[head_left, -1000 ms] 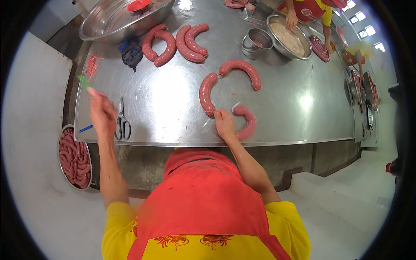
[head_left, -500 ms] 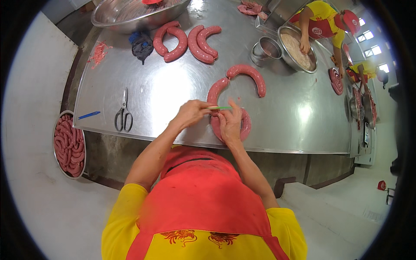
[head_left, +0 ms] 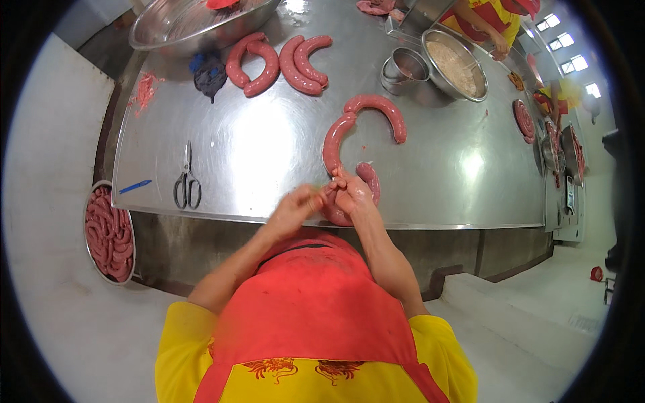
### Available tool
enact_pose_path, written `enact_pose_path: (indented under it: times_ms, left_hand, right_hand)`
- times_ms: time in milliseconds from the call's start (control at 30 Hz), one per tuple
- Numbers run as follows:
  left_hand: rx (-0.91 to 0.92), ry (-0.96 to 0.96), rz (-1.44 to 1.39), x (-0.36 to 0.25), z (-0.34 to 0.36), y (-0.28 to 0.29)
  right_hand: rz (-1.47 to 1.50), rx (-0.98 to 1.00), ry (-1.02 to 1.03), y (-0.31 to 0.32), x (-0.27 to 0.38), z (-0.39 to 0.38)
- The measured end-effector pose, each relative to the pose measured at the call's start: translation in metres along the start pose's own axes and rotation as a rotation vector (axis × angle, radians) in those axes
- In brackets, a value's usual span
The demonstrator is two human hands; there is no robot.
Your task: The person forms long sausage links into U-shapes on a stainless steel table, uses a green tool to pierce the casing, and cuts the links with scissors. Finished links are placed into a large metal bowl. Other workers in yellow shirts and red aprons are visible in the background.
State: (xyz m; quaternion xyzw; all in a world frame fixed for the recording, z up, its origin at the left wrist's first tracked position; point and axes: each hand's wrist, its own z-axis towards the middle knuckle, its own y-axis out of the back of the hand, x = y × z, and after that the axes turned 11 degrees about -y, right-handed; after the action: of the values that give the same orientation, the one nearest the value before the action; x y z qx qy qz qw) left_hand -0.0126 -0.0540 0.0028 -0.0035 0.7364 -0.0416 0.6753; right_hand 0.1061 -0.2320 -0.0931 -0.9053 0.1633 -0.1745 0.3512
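Near the front edge of the steel table [head_left: 430, 195], my right hand [head_left: 354, 195] grips the twisted joint of a sausage chain, between an upright link [head_left: 337, 144] and a curved link [head_left: 366, 173] that lies partly under my hands. A third, arched link [head_left: 377, 104] joins at the far end. My left hand [head_left: 300, 207] is closed just left of the joint, blurred; what it holds is hard to make out. Black-handled scissors [head_left: 187, 185] and a blue plastic tool [head_left: 134, 187] lie to the left.
Behind are paired sausages [head_left: 262, 67], a dark cloth [head_left: 208, 80], a large steel basin [head_left: 161, 30], a steel pot [head_left: 403, 74] and a bowl of pale mixture [head_left: 460, 67]. A pan of sausages [head_left: 107, 235] stands left, below the tabletop. Co-workers [head_left: 494, 20] work at the upper right.
My left hand came from the left with a green strip to meet my right hand at the joint, then drew slightly back and down; the green strip no longer shows clearly.
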Motion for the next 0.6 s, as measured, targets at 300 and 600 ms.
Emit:
enact_pose_path:
  times_ms: [300, 600]
  left_hand:
    - [-0.482, -0.658, -0.427, -0.124, 0.012, 0.143]
    - [-0.007, 0.478, 0.549, -0.03, -0.057, 0.096]
  right_hand:
    - [-0.517, 0.149, 0.018, -0.013, 0.004, 0.017]
    - [-0.268, 0.26, -0.08, 0.013, 0.007, -0.005]
